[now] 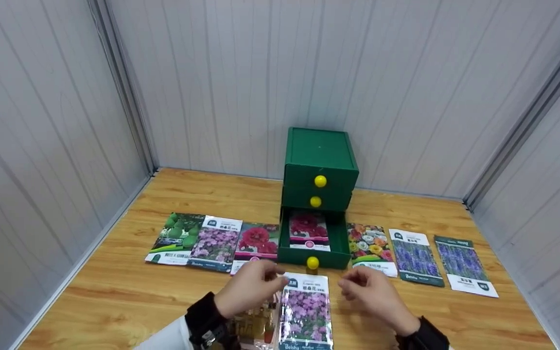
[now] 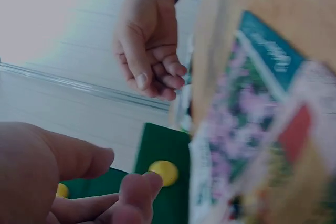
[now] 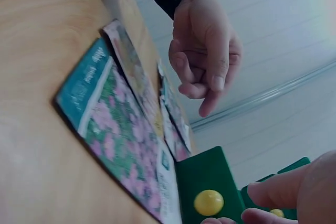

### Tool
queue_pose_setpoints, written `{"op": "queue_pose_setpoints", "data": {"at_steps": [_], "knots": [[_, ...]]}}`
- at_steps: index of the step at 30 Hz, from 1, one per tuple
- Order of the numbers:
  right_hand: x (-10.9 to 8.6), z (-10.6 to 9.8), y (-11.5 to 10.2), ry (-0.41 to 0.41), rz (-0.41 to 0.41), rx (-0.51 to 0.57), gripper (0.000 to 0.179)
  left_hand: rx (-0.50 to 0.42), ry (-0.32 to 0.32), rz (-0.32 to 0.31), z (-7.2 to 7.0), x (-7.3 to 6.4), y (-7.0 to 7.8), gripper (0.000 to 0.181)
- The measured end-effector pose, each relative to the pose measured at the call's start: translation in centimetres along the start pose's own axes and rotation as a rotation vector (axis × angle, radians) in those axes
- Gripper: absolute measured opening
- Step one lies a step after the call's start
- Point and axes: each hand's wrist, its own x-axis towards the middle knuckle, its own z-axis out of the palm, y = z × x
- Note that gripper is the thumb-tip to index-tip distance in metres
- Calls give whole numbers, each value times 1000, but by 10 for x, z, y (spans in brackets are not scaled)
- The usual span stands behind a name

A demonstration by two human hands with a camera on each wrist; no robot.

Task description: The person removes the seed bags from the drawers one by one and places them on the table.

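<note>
A seed packet with pink-purple flowers [image 1: 305, 313] lies on the table between the two hands. My left hand [image 1: 253, 287] hovers at its upper left, fingers loosely curled, holding nothing. On the other side, my right hand [image 1: 375, 294] is also loosely curled and bare, apart from the packet. Partly hidden below the left wrist is a brownish packet [image 1: 256, 326]. Just beyond the hands, the bottom drawer [image 1: 341, 250] of a green cabinet [image 1: 321, 148] stands pulled out. Inside it lies a packet with a dark pink flower [image 1: 307, 228].
To the drawer's left lie packets showing green fruit [image 1: 180, 233], pink-purple flowers [image 1: 216, 243] and a red-pink flower [image 1: 256, 240]. On its right are a mixed-flower packet [image 1: 370, 245] and two lavender-coloured ones, one upright [image 1: 415, 257], one upside down [image 1: 464, 262]. Panel walls [image 1: 260, 87] enclose the table.
</note>
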Motion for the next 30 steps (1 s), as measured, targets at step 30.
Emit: {"op": "queue_pose_setpoints", "data": {"at_steps": [30], "knots": [[119,-12,-36,86,-10,-330,36,94,110,-172,3,112,39,49]]}}
